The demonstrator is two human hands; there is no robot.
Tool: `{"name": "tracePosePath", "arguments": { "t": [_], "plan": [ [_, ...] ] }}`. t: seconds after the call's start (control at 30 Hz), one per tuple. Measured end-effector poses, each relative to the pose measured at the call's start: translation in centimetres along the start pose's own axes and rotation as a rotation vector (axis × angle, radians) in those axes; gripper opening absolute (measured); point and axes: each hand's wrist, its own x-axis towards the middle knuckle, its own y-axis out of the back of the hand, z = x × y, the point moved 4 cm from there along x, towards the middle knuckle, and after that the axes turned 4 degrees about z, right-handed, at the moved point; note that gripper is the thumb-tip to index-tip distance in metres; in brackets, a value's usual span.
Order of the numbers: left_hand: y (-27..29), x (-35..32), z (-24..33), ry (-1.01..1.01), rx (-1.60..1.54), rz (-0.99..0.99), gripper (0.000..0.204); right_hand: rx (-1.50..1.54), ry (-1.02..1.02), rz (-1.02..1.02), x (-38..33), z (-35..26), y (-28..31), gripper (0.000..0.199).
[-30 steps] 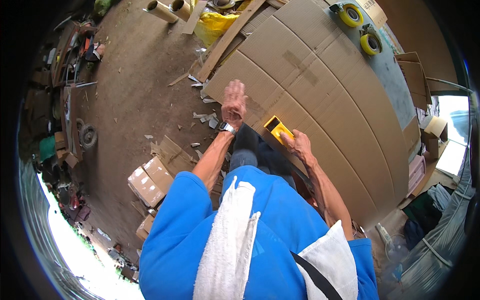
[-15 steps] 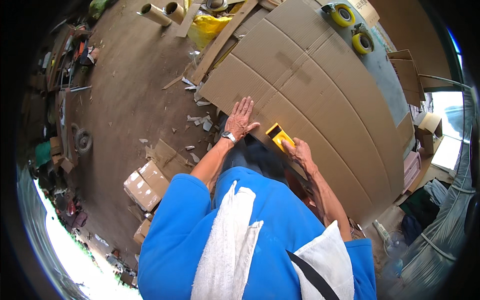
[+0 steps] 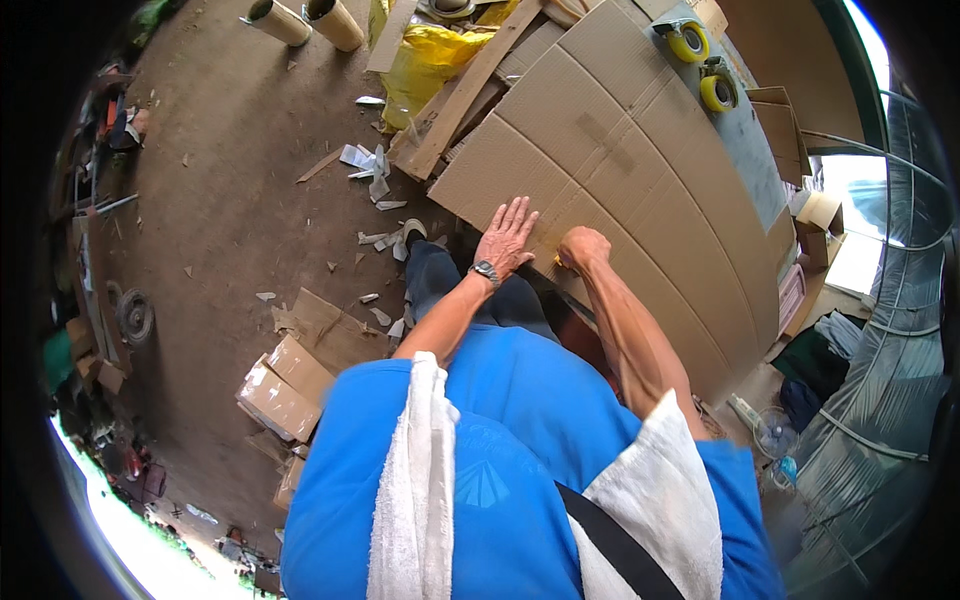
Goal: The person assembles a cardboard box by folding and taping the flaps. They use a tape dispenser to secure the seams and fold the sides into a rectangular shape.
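Observation:
A large flat cardboard sheet (image 3: 650,190) with long creases lies in front of me. My left hand (image 3: 506,236), a watch at its wrist, rests flat on the sheet's near left edge with fingers stretched. Just to its right, my right hand (image 3: 584,246) is closed in a fist over the near edge of the cardboard. A small bit of a yellow hand tool (image 3: 560,261) shows below that fist; the rest is hidden by the fingers. Its exact kind I cannot make out.
Two yellow rolls in dark holders (image 3: 690,42) sit at the sheet's far right. A wooden plank (image 3: 470,90) and yellow plastic (image 3: 425,70) lie beyond its left corner. Scraps litter the dirt floor (image 3: 230,190). A cardboard box (image 3: 285,385) stands at my left.
My right hand has moved up and left, closer to the left hand, and turned over so the fist now covers most of the yellow tool. The left hand stays flat on the cardboard.

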Motion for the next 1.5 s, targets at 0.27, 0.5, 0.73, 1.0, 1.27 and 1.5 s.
{"name": "tracePosePath", "arguments": {
  "t": [0.27,0.5,0.73,1.0,1.27,1.5],
  "plan": [
    [0.0,-0.9,-2.0,-0.048,-0.008,-0.069,0.1,-0.099,-0.113,-0.053,1.7,-1.9,-1.6,0.03],
    [0.8,0.2,-2.2,-0.107,0.072,-0.056,0.1,0.4,-0.247,0.106,-2.9,15.3,-4.5,0.07],
    [0.6,0.6,1.5,-0.14,0.158,-0.096,0.094,0.774,-0.358,0.477,-10.0,20.0,-15.4,0.074],
    [-5.5,1.2,9.6,-0.513,0.033,-0.17,0.089,1.028,-0.437,0.232,-6.8,19.7,-15.9,0.078],
    [1.9,-0.1,-3.4,-0.294,0.22,-0.154,0.079,1.204,-0.331,0.194,-4.6,23.6,-19.1,0.078],
    [3.3,0.4,-5.5,-0.117,0.217,-0.098,0.079,1.312,-0.299,0.218,-4.6,22.7,-20.3,0.075]
  ]
}}
